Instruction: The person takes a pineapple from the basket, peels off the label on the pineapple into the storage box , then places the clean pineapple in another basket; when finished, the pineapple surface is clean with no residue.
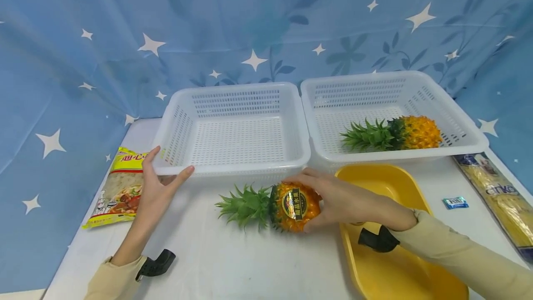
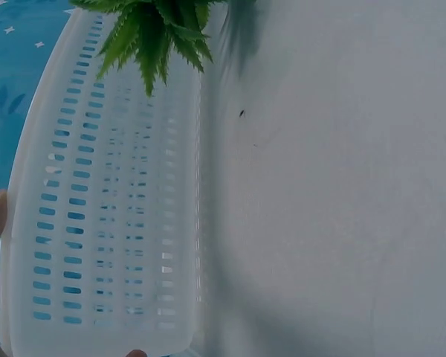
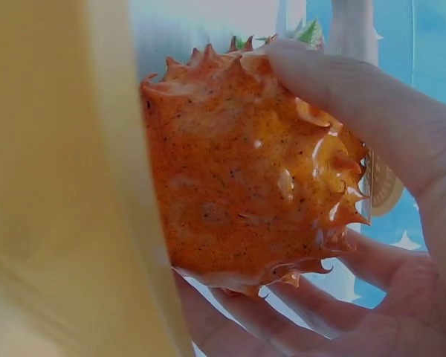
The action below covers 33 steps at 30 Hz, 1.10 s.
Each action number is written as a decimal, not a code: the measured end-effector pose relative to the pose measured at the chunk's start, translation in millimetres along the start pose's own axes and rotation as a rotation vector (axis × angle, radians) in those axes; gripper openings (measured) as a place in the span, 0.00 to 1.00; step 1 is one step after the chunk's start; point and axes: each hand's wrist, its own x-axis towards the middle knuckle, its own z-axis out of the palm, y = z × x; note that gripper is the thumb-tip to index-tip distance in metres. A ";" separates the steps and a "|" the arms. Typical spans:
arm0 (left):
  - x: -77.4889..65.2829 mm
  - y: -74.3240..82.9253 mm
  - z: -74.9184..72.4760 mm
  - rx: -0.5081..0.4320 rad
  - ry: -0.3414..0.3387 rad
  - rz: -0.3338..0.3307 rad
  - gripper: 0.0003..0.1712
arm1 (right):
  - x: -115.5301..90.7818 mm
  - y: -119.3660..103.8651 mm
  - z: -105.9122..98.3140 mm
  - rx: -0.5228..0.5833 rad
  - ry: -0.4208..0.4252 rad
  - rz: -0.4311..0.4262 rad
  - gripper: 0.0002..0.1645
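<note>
A toy pineapple (image 1: 280, 203) with a spiky orange body, green leaves and a dark label lies sideways on the table, leaves to the left. My right hand (image 1: 333, 196) grips the end of its body; in the right wrist view thumb and fingers wrap its orange base (image 3: 241, 178). At the front left corner of the left white basket (image 1: 233, 170), my left hand (image 1: 160, 184) spreads its thumb and forefinger along the rims. The left wrist view shows that basket's slotted side (image 2: 82, 223), fingertips at its edges and green leaves (image 2: 152, 37) above.
Another pineapple (image 1: 416, 133) lies in the right white basket (image 1: 462, 128). A yellow tub (image 1: 410, 267) sits under my right forearm. A yellow food bag (image 1: 120, 189) lies left; a small blue packet (image 1: 455, 203) and a pasta pack (image 1: 499, 198) lie right. A blue curtain hangs behind.
</note>
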 end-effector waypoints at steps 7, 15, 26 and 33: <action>-17.9 6.8 -9.2 0.092 -0.133 0.006 0.59 | 10.3 -1.2 -2.6 0.007 -0.025 -0.011 0.55; -68.5 46.4 -11.7 0.551 -0.152 0.107 0.60 | 12.7 -3.9 -4.3 0.009 -0.038 0.015 0.56; -91.8 73.2 47.5 0.566 -0.201 0.853 0.44 | 9.4 1.6 -6.3 0.024 -0.014 -0.009 0.55; -67.4 43.8 84.9 0.635 -0.443 0.813 0.53 | 7.6 3.4 -1.6 0.036 -0.019 0.018 0.55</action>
